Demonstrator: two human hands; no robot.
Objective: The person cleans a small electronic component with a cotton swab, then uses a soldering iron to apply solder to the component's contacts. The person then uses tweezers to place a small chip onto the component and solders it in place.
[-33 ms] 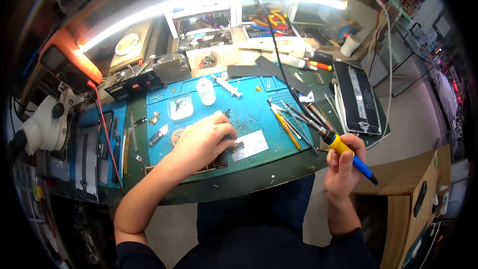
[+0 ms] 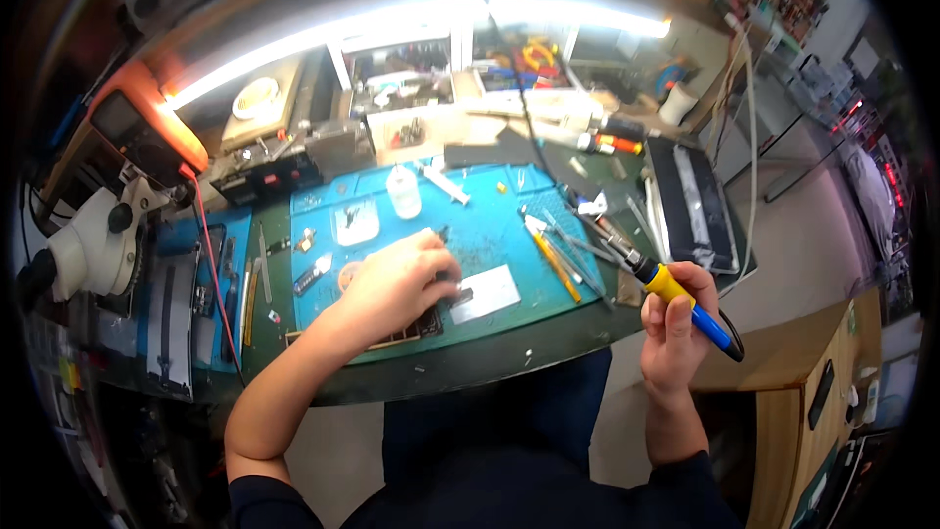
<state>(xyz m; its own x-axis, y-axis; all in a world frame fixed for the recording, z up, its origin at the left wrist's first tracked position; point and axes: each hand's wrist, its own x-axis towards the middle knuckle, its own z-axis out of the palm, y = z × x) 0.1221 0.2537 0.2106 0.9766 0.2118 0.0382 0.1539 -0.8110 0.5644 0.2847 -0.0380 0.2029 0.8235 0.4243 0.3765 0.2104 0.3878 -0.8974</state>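
My right hand [image 2: 678,323] is closed round the yellow and blue handle of a soldering iron [image 2: 668,283], raised past the bench's right front edge. Its metal end points up and left toward the bench. Over the blue work mat [image 2: 450,341], my left hand [image 2: 409,276] has its fingers bent and drawn together. Its thumb side is beside a small dark piece on a flat silver-white plate [image 2: 493,294]. What those fingertips grip is hidden and blurred. Below that wrist, part of a dark framed piece [image 2: 429,323] shows.
A white bottle [image 2: 402,193], a clear tray [image 2: 354,222] and a syringe [image 2: 446,183] are on the mat. Tweezers and an orange pen-like tool [image 2: 556,264] lie to the right. A dark panel [image 2: 693,206] is at the right edge, an orange multimeter [image 2: 147,127] at the left.
The whole view has shifted slightly, so the bench things sit a little further left, and the picture is blurrier. Both hands keep nearly the same pose, and the soldering iron stays in my right hand.
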